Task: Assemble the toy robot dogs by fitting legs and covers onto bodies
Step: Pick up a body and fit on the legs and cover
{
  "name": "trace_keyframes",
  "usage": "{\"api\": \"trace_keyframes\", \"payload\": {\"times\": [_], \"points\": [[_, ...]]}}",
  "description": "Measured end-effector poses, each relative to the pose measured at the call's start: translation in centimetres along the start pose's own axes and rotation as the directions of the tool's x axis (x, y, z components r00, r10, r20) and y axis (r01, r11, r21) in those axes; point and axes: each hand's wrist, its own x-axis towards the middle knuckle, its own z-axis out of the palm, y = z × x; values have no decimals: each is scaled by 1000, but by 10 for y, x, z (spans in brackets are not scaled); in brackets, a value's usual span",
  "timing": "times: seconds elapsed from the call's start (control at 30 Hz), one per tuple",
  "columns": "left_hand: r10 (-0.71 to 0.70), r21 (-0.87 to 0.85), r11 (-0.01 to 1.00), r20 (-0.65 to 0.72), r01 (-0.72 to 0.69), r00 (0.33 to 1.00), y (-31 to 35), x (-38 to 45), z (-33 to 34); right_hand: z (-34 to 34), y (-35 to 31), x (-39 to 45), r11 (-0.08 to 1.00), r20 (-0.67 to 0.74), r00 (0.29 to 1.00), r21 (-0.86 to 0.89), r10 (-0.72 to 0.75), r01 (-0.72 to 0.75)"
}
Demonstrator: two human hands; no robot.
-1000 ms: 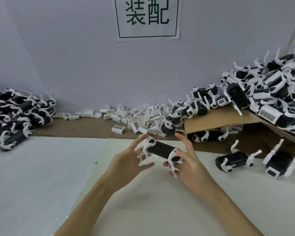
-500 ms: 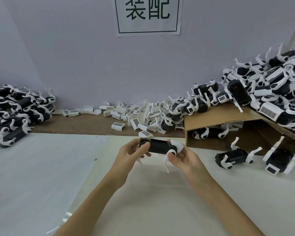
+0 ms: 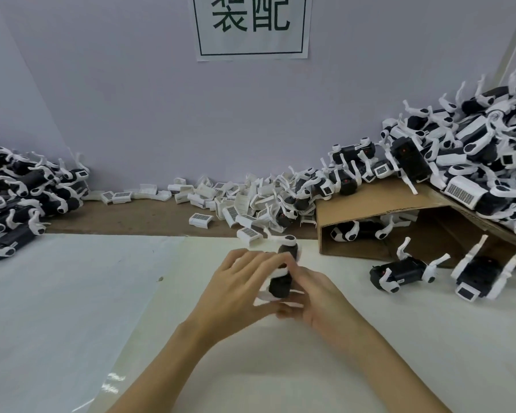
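A black toy dog body with white legs [image 3: 282, 275] is held end-on above the white table, one end pointing away from me. My left hand [image 3: 239, 289] wraps its left side, fingers curled over the top. My right hand [image 3: 313, 296] grips its right side and underside. Most of the body is hidden by my fingers; one white leg joint [image 3: 288, 241] sticks out at the far end. Loose white covers [image 3: 201, 219] lie scattered along the brown strip by the wall.
A pile of dogs [image 3: 18, 198] lies at the left. A bigger heap [image 3: 465, 162] spills over a cardboard box [image 3: 367, 204] at the right. Two dogs [image 3: 399, 271] [image 3: 483, 275] lie on the table in front of the box.
The dog body was held sideways between my hands; it has been turned end-on and both hands have closed tighter around it, lower and nearer to me.
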Motion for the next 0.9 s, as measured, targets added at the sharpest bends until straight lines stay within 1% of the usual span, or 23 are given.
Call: {"api": "trace_keyframes", "payload": {"times": [0.07, 0.13, 0.17, 0.23, 0.3, 0.37, 0.43, 0.53, 0.6, 0.67, 0.77, 0.8, 0.83, 0.9], "points": [[-99, -80, 992, 10, 99, 995, 2, 0, -5, -2, 2, -2, 1000, -9, 1000, -7, 4, -4], [-221, -194, 959, -44, 209, 974, 0, -2, -10, -4, 4, -1, 997, -26, 998, -68, -48, 46], [-284, -241, 936, -86, 257, 955, -1, -3, -12, -5, 3, -1, 983, -43, 994, -161, -100, 91], [-370, -271, 907, -145, 323, 918, -4, -2, -16, -6, 2, -2, 896, -42, 968, -389, -249, 214], [-336, -237, 923, -120, 302, 934, -3, 1, -18, -6, 3, -3, 789, 51, 928, -509, -370, 343], [-257, -190, 952, -63, 241, 964, 0, 3, -17, -8, 6, -3, 712, 132, 901, -570, -413, 409], [-240, -203, 952, -24, 230, 971, 4, 4, -17, -9, 6, -2, 693, 169, 901, -587, -400, 418], [-297, -281, 916, 11, 288, 955, 12, 5, -16, -12, 6, -1, 689, 186, 899, -587, -396, 425], [-382, -405, 839, 39, 364, 923, 17, 6, -18, -12, 8, 0, 653, 194, 878, -603, -437, 458], [-479, -532, 721, 80, 444, 874, 20, 7, -19, -12, 9, 1, 592, 211, 855, -643, -474, 486], [-537, -657, 551, 192, 514, 821, 16, 12, -21, -12, 8, 2, 520, 240, 827, -680, -508, 517], [-544, -671, 528, 204, 521, 814, 14, 13, -22, -14, 8, 3, 493, 242, 814, -693, -529, 526], [-553, -649, 551, 186, 524, 812, 13, 14, -23, -14, 8, 3, 464, 240, 799, -708, -551, 532], [-538, -508, 696, 99, 508, 837, 11, 9, -22, -15, 9, 2, 411, 229, 781, -746, -581, 525]]}}
